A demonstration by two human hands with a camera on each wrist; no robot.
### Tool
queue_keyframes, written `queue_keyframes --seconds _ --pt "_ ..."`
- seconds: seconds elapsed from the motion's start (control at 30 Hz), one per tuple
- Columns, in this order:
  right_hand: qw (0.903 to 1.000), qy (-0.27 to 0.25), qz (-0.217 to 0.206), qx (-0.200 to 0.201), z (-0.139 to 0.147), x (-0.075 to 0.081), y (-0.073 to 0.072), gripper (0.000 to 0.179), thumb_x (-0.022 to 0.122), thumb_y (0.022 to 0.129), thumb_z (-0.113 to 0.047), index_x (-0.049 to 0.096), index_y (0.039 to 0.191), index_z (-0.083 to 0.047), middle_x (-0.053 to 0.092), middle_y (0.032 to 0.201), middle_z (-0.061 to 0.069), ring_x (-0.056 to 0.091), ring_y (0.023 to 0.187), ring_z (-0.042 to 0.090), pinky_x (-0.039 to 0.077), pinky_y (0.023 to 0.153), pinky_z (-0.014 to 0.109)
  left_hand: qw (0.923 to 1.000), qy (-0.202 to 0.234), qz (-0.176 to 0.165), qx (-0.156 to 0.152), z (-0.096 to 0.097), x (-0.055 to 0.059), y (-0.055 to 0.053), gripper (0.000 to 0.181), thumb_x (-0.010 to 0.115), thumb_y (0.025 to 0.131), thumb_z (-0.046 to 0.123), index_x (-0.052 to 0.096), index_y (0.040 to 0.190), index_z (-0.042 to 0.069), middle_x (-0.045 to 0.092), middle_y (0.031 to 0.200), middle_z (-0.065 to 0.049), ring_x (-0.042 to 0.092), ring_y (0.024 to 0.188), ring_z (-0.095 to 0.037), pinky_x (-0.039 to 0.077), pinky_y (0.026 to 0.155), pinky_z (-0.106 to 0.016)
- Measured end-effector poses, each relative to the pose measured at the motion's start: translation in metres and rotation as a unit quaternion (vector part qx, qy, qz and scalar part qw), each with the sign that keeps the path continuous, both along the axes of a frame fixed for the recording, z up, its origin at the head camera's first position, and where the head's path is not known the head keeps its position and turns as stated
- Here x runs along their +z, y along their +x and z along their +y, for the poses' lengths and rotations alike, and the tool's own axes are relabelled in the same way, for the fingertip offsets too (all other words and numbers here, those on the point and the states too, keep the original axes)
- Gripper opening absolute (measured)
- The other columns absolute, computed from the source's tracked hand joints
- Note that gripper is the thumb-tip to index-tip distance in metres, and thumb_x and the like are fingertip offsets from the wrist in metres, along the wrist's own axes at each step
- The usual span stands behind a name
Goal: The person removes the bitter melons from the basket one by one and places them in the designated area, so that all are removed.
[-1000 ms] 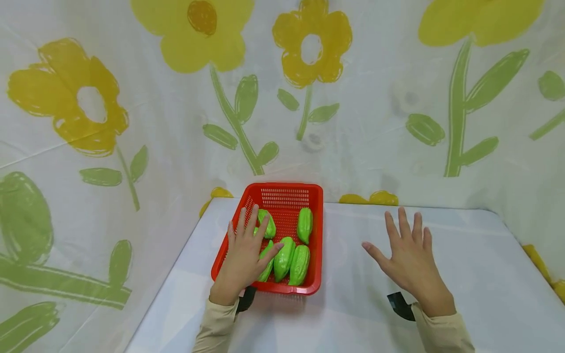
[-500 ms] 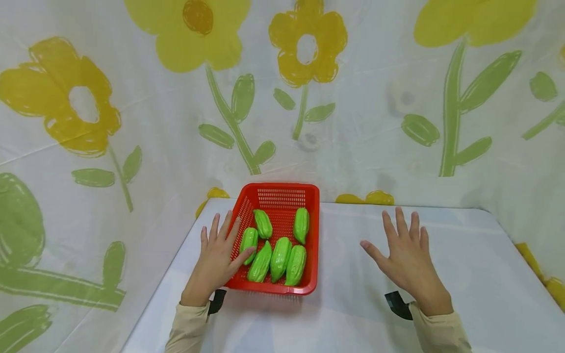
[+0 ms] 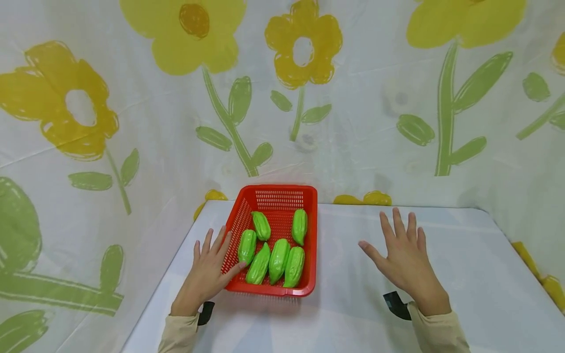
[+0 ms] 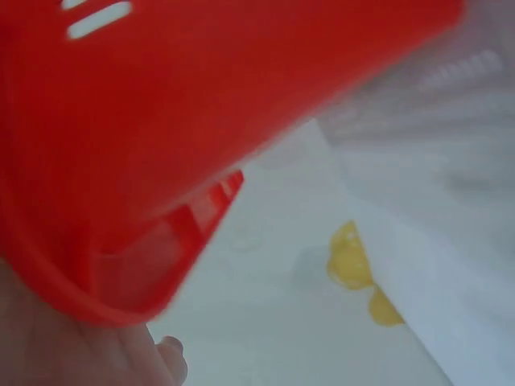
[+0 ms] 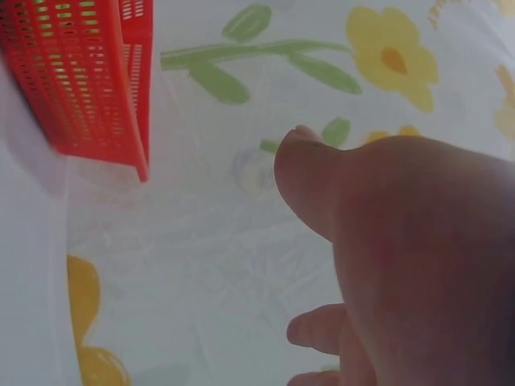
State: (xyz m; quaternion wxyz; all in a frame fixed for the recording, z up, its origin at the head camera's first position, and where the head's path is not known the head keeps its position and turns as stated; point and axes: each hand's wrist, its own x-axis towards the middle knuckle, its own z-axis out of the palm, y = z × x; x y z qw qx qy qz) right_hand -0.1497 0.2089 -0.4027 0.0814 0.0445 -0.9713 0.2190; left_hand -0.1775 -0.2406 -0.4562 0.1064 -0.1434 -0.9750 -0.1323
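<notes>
A red slotted plastic basket (image 3: 287, 291) stands on the table in the head view. Inside lie several bright green ridged gourds (image 3: 279, 260), spaced loosely along its floor. My left hand (image 3: 205, 274) is at the basket's left wall, fingers spread, thumb reaching over the rim; whether it touches is hard to tell. Up close in the left wrist view, the basket wall (image 4: 201, 96) hides most of that hand (image 4: 80, 354). My right hand (image 3: 408, 260) is held out over the table to the right, fingers spread and holding nothing. The right wrist view has its thumb (image 5: 310, 177) apart from the basket (image 5: 88, 96).
The white table (image 3: 353, 304) extends to both sides of the basket. Behind it and to the left hangs a white cloth (image 3: 362, 117) printed with yellow flowers. Beige sleeves (image 3: 441, 333) and black wrist mounts (image 3: 396, 305) are on both arms.
My left hand has moved left from over the basket to its left edge, uncovering the gourds beneath. The right hand stays nearly still. The view has shifted slightly.
</notes>
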Motion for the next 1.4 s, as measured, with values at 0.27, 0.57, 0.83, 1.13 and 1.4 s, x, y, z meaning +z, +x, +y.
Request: queue_keyframes --seconds 0.27,0.57,0.83,1.13,1.4 --pt "0.9999 -0.006 -0.011 0.002 -0.003 -0.001 0.0 0.098 0.05 0.099 -0.068 0.017 0.165 -0.002 0.004 0.171 0.032 -0.01 0.155 0.059 -0.001 0.121 0.077 0.9998 -0.002 -0.017 0.008 -0.008 -0.007 0.004 0.093 0.06 0.094 0.062 0.032 0.162 0.005 0.024 0.173 -0.014 0.011 0.16 -0.046 0.01 0.12 -0.078" --pt "0.9998 -0.009 -0.013 0.008 -0.006 -0.002 -0.002 0.097 0.05 0.1 -0.067 0.018 0.165 -0.001 0.005 0.17 0.033 -0.009 0.155 0.06 0.001 0.12 0.078 0.9995 -0.003 -0.029 0.008 -0.014 -0.01 0.006 0.097 0.059 0.093 0.064 0.031 0.161 0.0 0.024 0.172 -0.016 0.016 0.16 -0.044 0.014 0.123 -0.073" --pt "0.9992 -0.024 -0.026 0.021 -0.01 -0.002 -0.003 0.096 0.049 0.101 -0.065 0.018 0.165 -0.001 0.005 0.171 0.032 -0.009 0.156 0.059 0.0 0.121 0.078 0.9991 0.007 -0.041 -0.004 -0.018 -0.007 0.005 0.102 0.062 0.092 0.065 0.029 0.161 -0.003 0.024 0.171 -0.02 0.017 0.16 -0.043 0.015 0.126 -0.068" --pt "0.9949 -0.071 -0.035 0.064 -0.014 -0.001 -0.002 0.09 0.055 0.101 -0.059 0.024 0.164 -0.002 0.015 0.171 0.029 0.004 0.157 0.058 0.013 0.119 0.079 0.9994 0.01 -0.028 -0.015 -0.02 -0.011 0.006 0.101 0.064 0.091 0.064 0.033 0.158 -0.006 0.028 0.169 -0.023 0.024 0.159 -0.042 0.024 0.125 -0.066" --pt "0.9862 -0.138 -0.032 0.086 -0.021 0.011 -0.007 0.085 0.059 0.102 -0.053 0.026 0.164 -0.006 0.023 0.172 0.021 0.016 0.158 0.05 0.023 0.118 0.077 0.9991 0.016 -0.029 -0.028 -0.018 -0.014 0.002 0.101 0.064 0.093 0.063 0.03 0.159 -0.006 0.022 0.172 -0.021 0.022 0.16 -0.039 0.025 0.128 -0.058"
